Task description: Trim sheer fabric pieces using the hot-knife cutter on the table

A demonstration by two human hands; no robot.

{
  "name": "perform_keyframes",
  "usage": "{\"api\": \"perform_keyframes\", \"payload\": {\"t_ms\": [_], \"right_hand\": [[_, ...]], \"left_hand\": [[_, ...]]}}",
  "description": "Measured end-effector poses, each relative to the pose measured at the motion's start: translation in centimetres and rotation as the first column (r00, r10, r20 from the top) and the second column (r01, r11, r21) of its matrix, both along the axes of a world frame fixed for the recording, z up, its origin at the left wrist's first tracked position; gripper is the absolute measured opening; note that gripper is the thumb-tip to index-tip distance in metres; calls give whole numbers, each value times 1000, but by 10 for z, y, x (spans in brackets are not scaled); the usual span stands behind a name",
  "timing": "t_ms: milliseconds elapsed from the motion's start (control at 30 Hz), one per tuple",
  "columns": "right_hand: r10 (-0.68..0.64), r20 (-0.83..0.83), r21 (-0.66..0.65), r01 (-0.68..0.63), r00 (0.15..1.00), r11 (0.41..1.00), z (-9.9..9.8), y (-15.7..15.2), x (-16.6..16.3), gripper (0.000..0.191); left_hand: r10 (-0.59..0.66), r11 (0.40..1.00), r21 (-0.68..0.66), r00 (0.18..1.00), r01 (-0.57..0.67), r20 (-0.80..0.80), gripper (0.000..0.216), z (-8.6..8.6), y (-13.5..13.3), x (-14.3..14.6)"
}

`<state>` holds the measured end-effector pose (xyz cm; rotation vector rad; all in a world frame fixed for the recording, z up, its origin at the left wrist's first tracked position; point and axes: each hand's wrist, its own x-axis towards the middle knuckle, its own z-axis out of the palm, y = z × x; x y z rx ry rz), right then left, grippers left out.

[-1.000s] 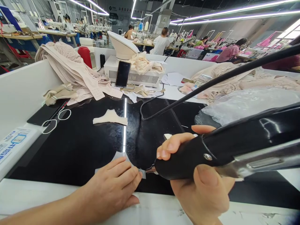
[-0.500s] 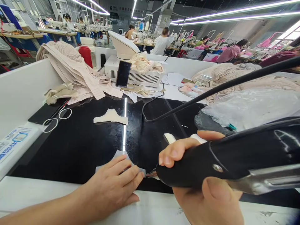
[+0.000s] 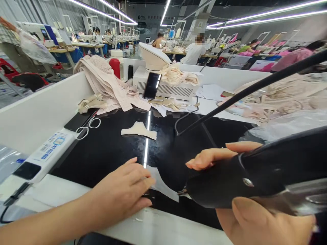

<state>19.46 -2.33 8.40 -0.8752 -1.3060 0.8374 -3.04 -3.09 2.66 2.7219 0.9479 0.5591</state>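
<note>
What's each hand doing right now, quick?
Left hand: open, at the edge of the translucent piece; whether it touches cannot be told.
Right hand: closed, holding the black tool.

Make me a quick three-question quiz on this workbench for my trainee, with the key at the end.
1. What does the right grip hold?
2. True or false: the grey piece is nearer the left grip than the cream piece is.
3. Where is the phone? a) on the cream piece b) in front of the white box c) behind the red spool

Key:
1. A black tool
2. True
3. b
</note>
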Motion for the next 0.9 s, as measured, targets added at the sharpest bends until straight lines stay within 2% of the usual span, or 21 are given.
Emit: {"api": "perform_keyframes", "payload": {"t_ms": [100, 200, 433, 733, 900], "right_hand": [[96, -110, 70, -89, 989, 994, -2, 9, -16, 39], [158, -197, 59, -150, 968, 987, -2, 18, -37, 35], [225, -260, 94, -207, 939, 974, -4, 25, -70, 36], [265, -314, 133, -234, 912, 963, -12, 29, -87, 37], [264, -301, 124, -237, 916, 964, -14, 28, -91, 35]], "left_hand": [[142, 987, -70, 990, -142, 0, 35, 0, 0, -24], [221, 966, -147, 975, -215, 27, 30, -6, -1, -38], [291, 945, -196, 946, -261, 142, 11, -16, -1, -35], [343, 918, -266, 924, -293, 168, 22, -18, -2, -31], [353, 913, -278, 921, -300, 163, 20, -17, -3, -30]]}}
